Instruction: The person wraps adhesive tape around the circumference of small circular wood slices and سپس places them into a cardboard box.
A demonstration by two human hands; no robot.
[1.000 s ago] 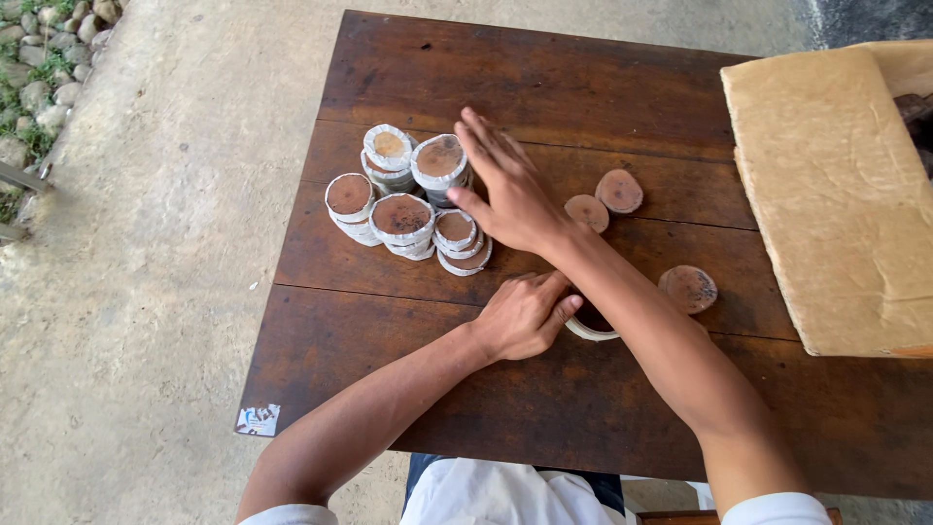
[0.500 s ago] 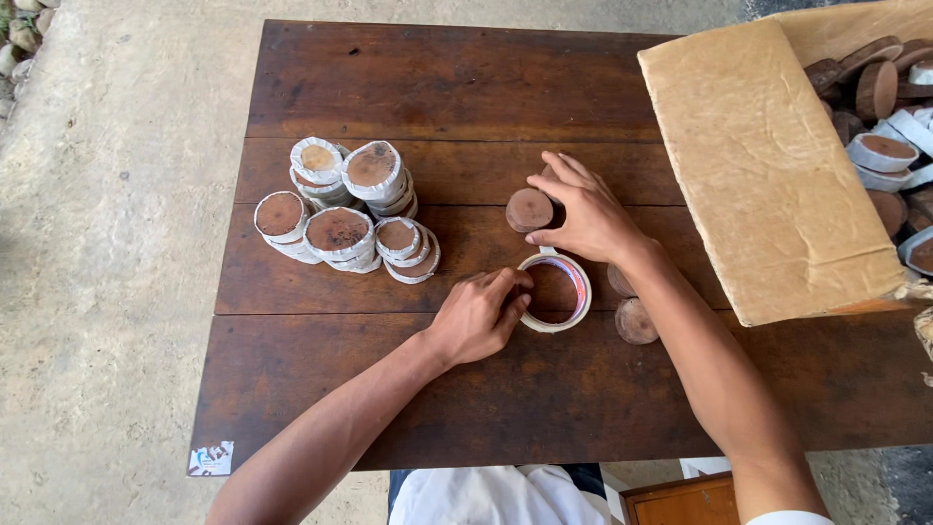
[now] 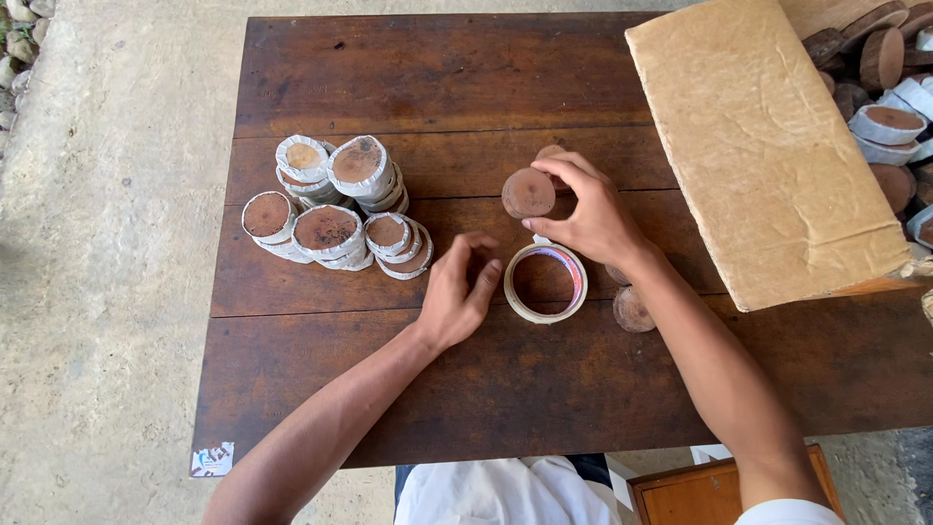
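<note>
At the centre of the dark brown wooden plank table (image 3: 437,87), the right hand (image 3: 593,219) pinches a round, flat, brown wooden disc (image 3: 528,192) between thumb and fingertips, holding it by its rim and tilted on edge just above the tabletop. A second disc shows partly behind the fingers. The left hand (image 3: 457,292) lies with fingers loosely curled and spread, holding nothing, its fingertips just beside a cream-coloured ring of adhesive tape (image 3: 545,283) lying flat on the table.

Handling judgement: the disc appears rigid, light and dry, with a rough face offering good friction; a rim grip on opposite edges suits it. The tape ring looks stiff and light, best taken at its outer wall.

To the left stands a cluster of stacked discs wrapped in white bands (image 3: 330,209). Another bare brown disc (image 3: 633,309) lies near the right wrist. A tan cardboard box flap (image 3: 768,156) overhangs the table's right side, with further discs visible in the box behind it.
</note>
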